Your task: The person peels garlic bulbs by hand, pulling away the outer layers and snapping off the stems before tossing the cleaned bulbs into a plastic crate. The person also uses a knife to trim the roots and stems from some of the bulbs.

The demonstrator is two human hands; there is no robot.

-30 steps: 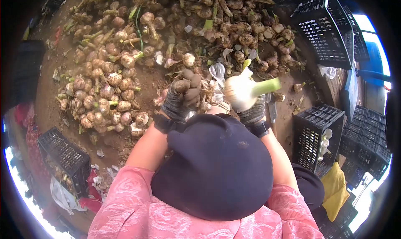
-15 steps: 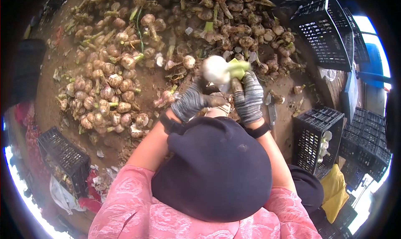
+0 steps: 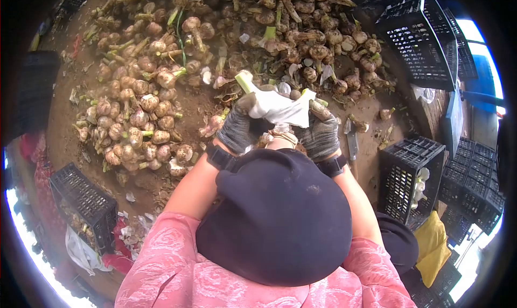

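Left hand: the gloved left hand point(image 3: 235, 130) grips the left end of the white garlic point(image 3: 280, 107), below its green stem point(image 3: 245, 82).
Right hand: the gloved right hand point(image 3: 322, 134) grips the right end, beside a second pale green tip point(image 3: 307, 95).
Hands: apart, both clamped on the white garlic.
White garlic: stretched between the hands, above the ground point(image 3: 377, 170); whether a whole bulb is inside, one cannot tell.
Garlic heap point(image 3: 137, 100): spread beyond the hands and to their left, soil-stained, many stems attached.
Flat blade point(image 3: 352, 142): on the ground, just right of the right hand.
Right crate point(image 3: 396, 181): black, on its side, white bulbs point(image 3: 421, 187) inside.
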